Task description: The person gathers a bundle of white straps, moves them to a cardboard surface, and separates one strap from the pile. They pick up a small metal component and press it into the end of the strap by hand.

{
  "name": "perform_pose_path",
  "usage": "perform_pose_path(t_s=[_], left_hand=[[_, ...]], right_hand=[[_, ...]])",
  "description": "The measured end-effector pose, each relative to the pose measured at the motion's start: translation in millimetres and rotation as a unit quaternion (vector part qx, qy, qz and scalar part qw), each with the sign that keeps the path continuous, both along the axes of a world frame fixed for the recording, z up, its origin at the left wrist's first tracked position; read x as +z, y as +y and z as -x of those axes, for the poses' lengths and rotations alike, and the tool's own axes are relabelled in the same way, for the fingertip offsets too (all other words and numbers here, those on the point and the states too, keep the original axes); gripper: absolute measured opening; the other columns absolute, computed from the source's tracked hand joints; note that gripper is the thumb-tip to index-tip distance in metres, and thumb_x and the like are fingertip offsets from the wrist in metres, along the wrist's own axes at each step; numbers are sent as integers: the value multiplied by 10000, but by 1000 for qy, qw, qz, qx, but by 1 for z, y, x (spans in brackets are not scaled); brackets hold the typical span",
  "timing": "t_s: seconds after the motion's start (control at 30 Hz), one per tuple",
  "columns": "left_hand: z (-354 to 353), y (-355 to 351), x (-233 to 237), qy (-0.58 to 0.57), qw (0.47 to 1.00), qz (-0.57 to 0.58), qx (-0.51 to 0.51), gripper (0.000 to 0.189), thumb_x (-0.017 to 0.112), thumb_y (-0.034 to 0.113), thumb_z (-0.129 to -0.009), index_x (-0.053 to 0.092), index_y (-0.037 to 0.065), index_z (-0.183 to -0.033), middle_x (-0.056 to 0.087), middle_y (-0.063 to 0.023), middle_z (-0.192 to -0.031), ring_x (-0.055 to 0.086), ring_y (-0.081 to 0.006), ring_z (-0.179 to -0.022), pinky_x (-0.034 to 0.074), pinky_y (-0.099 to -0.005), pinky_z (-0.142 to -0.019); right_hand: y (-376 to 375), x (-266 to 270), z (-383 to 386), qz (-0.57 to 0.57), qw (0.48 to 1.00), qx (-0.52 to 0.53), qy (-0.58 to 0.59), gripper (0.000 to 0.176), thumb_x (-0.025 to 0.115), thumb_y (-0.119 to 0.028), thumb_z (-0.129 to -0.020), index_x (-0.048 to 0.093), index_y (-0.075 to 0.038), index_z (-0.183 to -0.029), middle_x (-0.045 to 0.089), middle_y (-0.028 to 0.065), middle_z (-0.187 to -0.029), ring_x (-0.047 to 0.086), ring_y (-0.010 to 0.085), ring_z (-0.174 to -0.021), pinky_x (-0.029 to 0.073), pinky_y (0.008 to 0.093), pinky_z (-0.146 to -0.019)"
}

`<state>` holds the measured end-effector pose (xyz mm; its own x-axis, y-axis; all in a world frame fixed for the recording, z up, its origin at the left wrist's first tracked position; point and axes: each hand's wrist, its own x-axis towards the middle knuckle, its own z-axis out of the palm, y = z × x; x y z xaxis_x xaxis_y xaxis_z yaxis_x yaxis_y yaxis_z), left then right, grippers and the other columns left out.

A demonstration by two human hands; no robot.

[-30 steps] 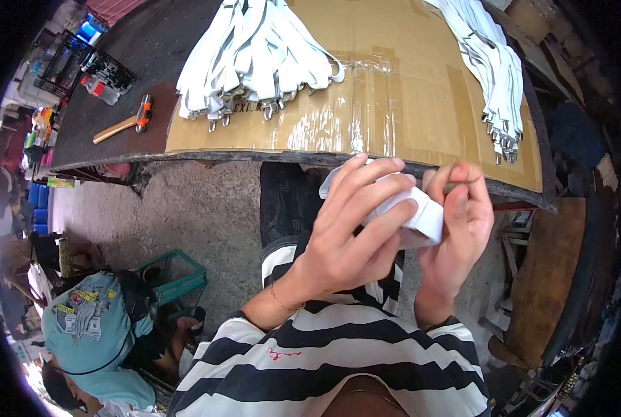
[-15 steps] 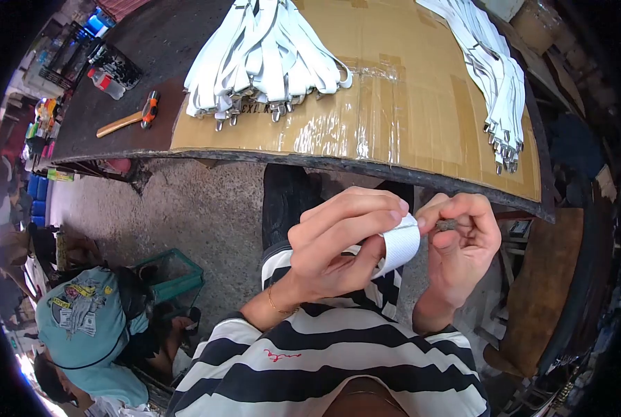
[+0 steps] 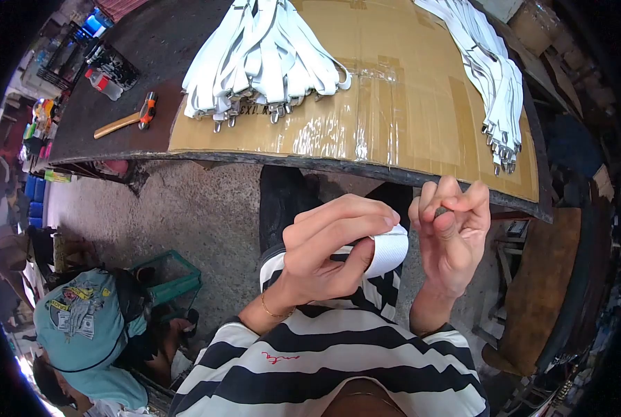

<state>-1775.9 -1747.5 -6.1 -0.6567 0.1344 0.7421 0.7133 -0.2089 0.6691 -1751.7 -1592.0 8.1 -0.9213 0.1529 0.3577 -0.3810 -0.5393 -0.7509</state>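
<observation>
In front of my striped shirt, my left hand (image 3: pixel 328 243) is closed around a folded white elastic strap (image 3: pixel 388 254), whose curved end sticks out past the fingertips. To its right, my right hand (image 3: pixel 453 240) is raised, its thumb and fingers pinching a small dark grey lump (image 3: pixel 442 211). What the lump is made of cannot be made out. A narrow gap separates the right fingers from the strap. Beyond the hands, a spread bundle of white straps with metal clips (image 3: pixel 262 66) lies on cardboard (image 3: pixel 401 118), and a narrower bundle of clipped straps (image 3: pixel 491 83) lies at the right.
The dark table edge (image 3: pixel 366 168) runs just beyond my hands. A hammer (image 3: pixel 125 121), a bottle with a red label (image 3: pixel 104 85) and a black tumbler (image 3: pixel 112 61) are at the table's left. Lower left, a person in a teal shirt (image 3: pixel 81 320) is near a green stool (image 3: pixel 175 278).
My right hand has moved up and away from the strap, with the grey lump still pinched in it. My left hand has shifted slightly left with the strap.
</observation>
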Motion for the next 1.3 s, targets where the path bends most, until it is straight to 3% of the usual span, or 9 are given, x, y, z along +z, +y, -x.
perform_pose_path(t_s=[0.13, 0.3, 0.63, 0.83, 0.97, 1.03, 1.1, 1.2, 1.3], left_hand=[[1, -2, 0, -12, 1000, 7, -8, 290, 583, -159, -648, 629, -59, -916, 670, -179, -876, 686, -287, -790, 551, -328, -704], [1, -4, -4, -30, 1000, 5, -5, 277, 587, -142, -660, 634, -55, -918, 676, -186, -870, 690, -283, -793, 549, -323, -709], [8, -5, -5, -56, 998, -2, 21, 231, 583, -128, -693, 638, -62, -908, 676, -184, -862, 687, -266, -783, 540, -311, -712], [61, 11, 25, 34, 995, 39, 88, 187, 553, -157, -783, 624, -82, -939, 659, -148, -926, 645, -217, -880, 498, -280, -777], [114, 39, 62, 131, 972, -24, 193, 191, 647, -92, -694, 676, -6, -863, 615, -119, -806, 620, -230, -720, 510, -295, -623], [149, 57, 71, 147, 962, -22, 227, 146, 641, -19, -769, 667, -27, -912, 646, -71, -837, 564, -140, -736, 418, -234, -643], [171, 76, 84, 122, 962, -5, 243, 79, 641, -4, -795, 659, -20, -870, 602, -138, -796, 613, -260, -674, 480, -322, -617], [269, 108, 24, 96, 951, 150, 251, 218, 650, 95, -775, 652, -10, -966, 635, -161, -885, 613, -324, -880, 482, -405, -762], [283, 114, -27, 44, 899, 336, 278, 328, 625, 137, -806, 601, -22, -1092, 618, -188, -1015, 578, -349, -1001, 459, -415, -854]], right_hand=[[2, -1, -2, 9, 999, 30, -9, 225, 695, -157, -858, 505, -78, -950, 526, 54, -767, 419, 112, -593, 369, 240, -533], [-1, -4, -3, 73, 995, 61, -32, 300, 774, -64, -754, 506, -21, -882, 602, 115, -746, 599, 174, -648, 486, 260, -518], [-2, -11, 3, 9, 1000, 21, 2, 291, 761, 14, -745, 538, 20, -933, 618, 133, -775, 628, 179, -699, 515, 239, -590], [-2, -24, -2, 3, 1000, 4, -6, 228, 701, -25, -826, 569, 15, -1007, 603, 149, -863, 601, 191, -756, 504, 292, -690], [5, -32, -8, 30, 1000, -1, -7, 246, 676, 1, -838, 586, 8, -1067, 590, 158, -956, 581, 200, -820, 491, 324, -762], [8, -37, -11, 21, 999, -27, -27, 250, 657, 19, -844, 588, 13, -1084, 591, 160, -974, 582, 209, -817, 494, 328, -764], [10, -43, -15, 22, 998, -34, -39, 246, 648, 16, -851, 587, 17, -1090, 595, 164, -981, 588, 209, -824, 497, 326, -770], [12, -51, -23, 27, 996, -40, -70, 234, 630, 5, -868, 584, 30, -1095, 605, 173, -997, 600, 206, -839, 501, 321, -779], [14, -52, -28, 32, 994, -40, -92, 239, 611, -19, -890, 567, 49, -1115, 619, 178, -1009, 613, 199, -855, 505, 309, -784]])
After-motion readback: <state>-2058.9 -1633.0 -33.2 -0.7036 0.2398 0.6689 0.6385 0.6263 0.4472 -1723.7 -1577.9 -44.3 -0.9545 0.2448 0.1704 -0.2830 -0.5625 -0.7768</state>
